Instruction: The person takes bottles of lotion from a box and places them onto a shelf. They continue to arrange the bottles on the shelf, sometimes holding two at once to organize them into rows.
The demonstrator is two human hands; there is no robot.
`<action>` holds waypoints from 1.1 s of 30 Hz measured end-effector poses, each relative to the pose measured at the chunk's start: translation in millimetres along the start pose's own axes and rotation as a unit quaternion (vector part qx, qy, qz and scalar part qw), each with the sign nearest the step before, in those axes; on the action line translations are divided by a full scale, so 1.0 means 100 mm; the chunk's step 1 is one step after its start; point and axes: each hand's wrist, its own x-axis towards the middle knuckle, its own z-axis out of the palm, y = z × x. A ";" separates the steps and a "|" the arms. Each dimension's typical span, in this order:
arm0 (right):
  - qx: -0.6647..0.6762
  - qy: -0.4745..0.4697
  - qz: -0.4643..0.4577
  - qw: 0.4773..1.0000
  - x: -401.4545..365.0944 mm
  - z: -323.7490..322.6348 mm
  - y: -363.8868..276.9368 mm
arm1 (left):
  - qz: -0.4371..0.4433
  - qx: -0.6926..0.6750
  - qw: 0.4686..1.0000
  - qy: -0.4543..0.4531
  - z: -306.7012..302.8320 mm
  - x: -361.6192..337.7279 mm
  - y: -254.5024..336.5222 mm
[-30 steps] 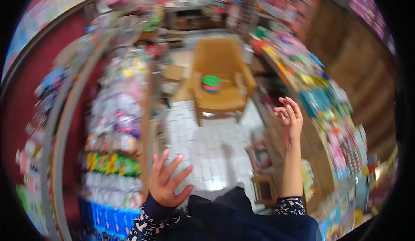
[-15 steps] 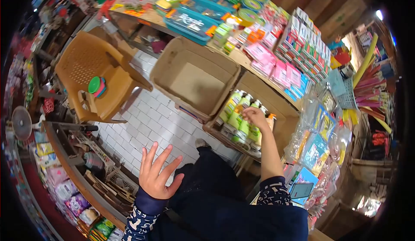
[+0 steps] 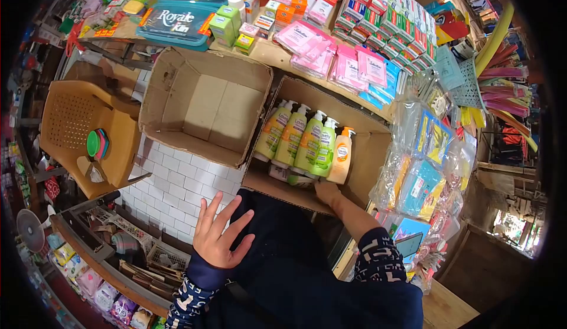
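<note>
Several green pump bottles [image 3: 310, 143] stand in a row, leaning a little, inside a cardboard box [image 3: 369, 152]. Beside them is a white-and-orange pump bottle [image 3: 341, 156] with an orange pump top. My right hand [image 3: 328, 193] reaches down into the box by the near wall, close to the foot of that bottle. Next to its fingers lies a green-and-white item [image 3: 301, 180], partly covered by the bottles. The right fingertips are hidden, so their grip does not show. My left hand [image 3: 220, 237] hovers in front of my body, fingers spread, holding nothing.
A second cardboard box [image 3: 207, 146] adjoins on the left, with an orange plastic chair [image 3: 71, 110] beyond. Behind stands a counter [image 3: 280, 57] of pink packets [image 3: 304, 42], stacked small boxes [image 3: 384, 19] and teal containers [image 3: 177, 22]. A phone [image 3: 409, 244] lies at right.
My right hand has moved from above the pump bottles down to the box's near side. The view has shifted closer to the boxes. My left hand stays spread in about the same place.
</note>
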 end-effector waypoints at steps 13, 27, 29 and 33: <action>-0.196 -0.035 -0.169 0.965 0.86 -0.25 -0.77 | -0.052 0.006 0.999 -0.005 0.33 -0.01 0.13; 0.636 -0.070 -0.375 0.671 -1.12 -3.11 -0.70 | -0.099 -0.193 0.971 0.098 0.76 0.30 0.33; 0.739 -0.128 -0.283 0.598 -0.94 -2.88 -0.59 | -0.176 -0.266 0.947 0.036 0.61 0.25 0.30; 0.070 -0.114 -0.168 0.977 -0.33 -1.59 -0.24 | -0.204 -0.285 0.934 0.070 0.61 0.03 0.20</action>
